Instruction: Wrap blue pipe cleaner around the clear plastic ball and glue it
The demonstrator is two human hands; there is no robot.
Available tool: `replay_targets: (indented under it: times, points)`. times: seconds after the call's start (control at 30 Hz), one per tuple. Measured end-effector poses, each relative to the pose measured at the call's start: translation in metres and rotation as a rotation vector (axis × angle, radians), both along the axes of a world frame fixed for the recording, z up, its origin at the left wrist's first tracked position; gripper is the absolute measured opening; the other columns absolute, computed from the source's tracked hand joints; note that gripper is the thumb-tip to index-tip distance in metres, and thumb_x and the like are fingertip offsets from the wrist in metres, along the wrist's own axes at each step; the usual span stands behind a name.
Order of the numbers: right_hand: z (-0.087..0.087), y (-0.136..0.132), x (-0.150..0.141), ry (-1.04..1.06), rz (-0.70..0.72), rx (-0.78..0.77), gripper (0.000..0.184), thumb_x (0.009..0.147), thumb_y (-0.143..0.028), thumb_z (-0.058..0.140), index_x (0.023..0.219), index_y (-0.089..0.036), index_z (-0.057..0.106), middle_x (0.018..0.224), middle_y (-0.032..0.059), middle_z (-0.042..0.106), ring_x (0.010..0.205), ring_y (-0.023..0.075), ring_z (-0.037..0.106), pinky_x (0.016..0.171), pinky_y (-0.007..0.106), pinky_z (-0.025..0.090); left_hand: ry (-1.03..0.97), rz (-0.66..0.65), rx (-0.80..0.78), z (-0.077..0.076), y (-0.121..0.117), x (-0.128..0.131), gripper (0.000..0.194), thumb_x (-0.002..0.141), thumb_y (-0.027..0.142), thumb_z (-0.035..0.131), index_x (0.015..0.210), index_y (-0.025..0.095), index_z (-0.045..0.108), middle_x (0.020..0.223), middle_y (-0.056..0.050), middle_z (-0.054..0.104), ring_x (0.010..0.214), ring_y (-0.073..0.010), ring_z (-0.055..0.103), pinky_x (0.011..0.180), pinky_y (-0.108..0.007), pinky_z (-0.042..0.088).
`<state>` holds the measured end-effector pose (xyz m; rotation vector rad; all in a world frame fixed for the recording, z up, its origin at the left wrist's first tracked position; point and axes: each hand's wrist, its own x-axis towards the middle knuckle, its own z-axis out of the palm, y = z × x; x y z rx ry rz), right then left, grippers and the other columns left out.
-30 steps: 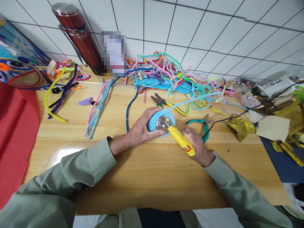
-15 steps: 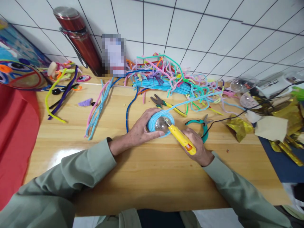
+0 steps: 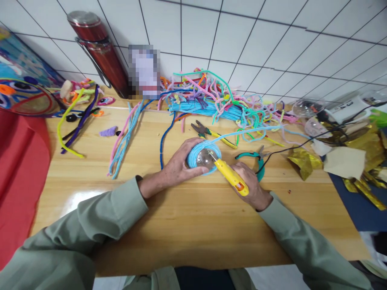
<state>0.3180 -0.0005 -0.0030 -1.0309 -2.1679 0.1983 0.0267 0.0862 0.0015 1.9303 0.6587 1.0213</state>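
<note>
My left hand [image 3: 179, 164] is closed on the left side of a clear plastic ball [image 3: 204, 160], its thumb along the near edge. Light blue pipe cleaner [image 3: 193, 154] is coiled around the ball, and a loose tail [image 3: 242, 132] of it runs off to the upper right. In my right hand [image 3: 248, 177] is a yellow glue gun [image 3: 229, 174], gripped by its body. Its metal nozzle points up and left, over the ball beside the inner edge of the coil. Whether the tip touches the surface I cannot tell.
Yellow-handled pliers [image 3: 211, 133] and teal cutters [image 3: 259, 161] lie just beyond my hands. A heap of pipe cleaners [image 3: 208, 106] lines the wall near a red thermos [image 3: 99, 52]. A black cord [image 3: 287, 148] crosses the right side near gold foil [image 3: 304, 163].
Both hands, the ball and the glue gun hold nearly the same position. The loose pipe cleaner tail hangs slightly lower at its far end. The view has shifted very slightly.
</note>
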Motion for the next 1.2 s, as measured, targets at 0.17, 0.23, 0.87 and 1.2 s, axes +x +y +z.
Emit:
replay_targets:
  times: [0.17, 0.23, 0.87, 1.2]
  points:
    - [0.004, -0.001, -0.001, -0.014, 0.012, 0.021, 0.031, 0.11, -0.03, 0.05, 0.139, -0.022, 0.058, 0.092, 0.0072, 0.068, 0.079, 0.0269, 0.065, 0.071, 0.04, 0.057, 0.018, -0.007, 0.006, 0.001, 0.0, 0.0, 0.082, 0.091, 0.052, 0.085, 0.159, 0.026, 0.047, 0.157, -0.017, 0.056, 0.145, -0.037, 0.059, 0.125, -0.059, 0.05]
    - [0.005, -0.002, -0.002, -0.027, 0.027, 0.017, 0.032, 0.11, -0.029, 0.05, 0.14, -0.022, 0.058, 0.093, 0.0074, 0.068, 0.08, 0.0266, 0.065, 0.072, 0.04, 0.057, 0.007, -0.002, 0.034, 0.0, -0.001, 0.0, 0.082, 0.091, 0.051, 0.086, 0.159, 0.026, 0.047, 0.156, -0.017, 0.056, 0.146, -0.0365, 0.058, 0.125, -0.058, 0.05]
    - [0.014, -0.007, -0.012, -0.029, -0.012, 0.044, 0.027, 0.109, -0.026, 0.051, 0.135, -0.021, 0.059, 0.09, 0.0057, 0.069, 0.074, 0.0242, 0.066, 0.066, 0.037, 0.055, -0.031, 0.059, 0.179, -0.006, -0.006, 0.004, 0.084, 0.089, 0.054, 0.087, 0.158, 0.03, 0.044, 0.15, -0.015, 0.054, 0.142, -0.036, 0.057, 0.119, -0.06, 0.052]
    - [0.005, -0.013, -0.004, 0.027, -0.065, 0.034, 0.039, 0.102, -0.02, 0.059, 0.14, -0.025, 0.058, 0.092, 0.0052, 0.072, 0.077, 0.0266, 0.068, 0.068, 0.039, 0.058, -0.002, 0.062, 0.125, -0.005, -0.004, 0.002, 0.08, 0.092, 0.056, 0.083, 0.155, 0.028, 0.043, 0.148, -0.014, 0.054, 0.14, -0.0347, 0.058, 0.12, -0.058, 0.052]
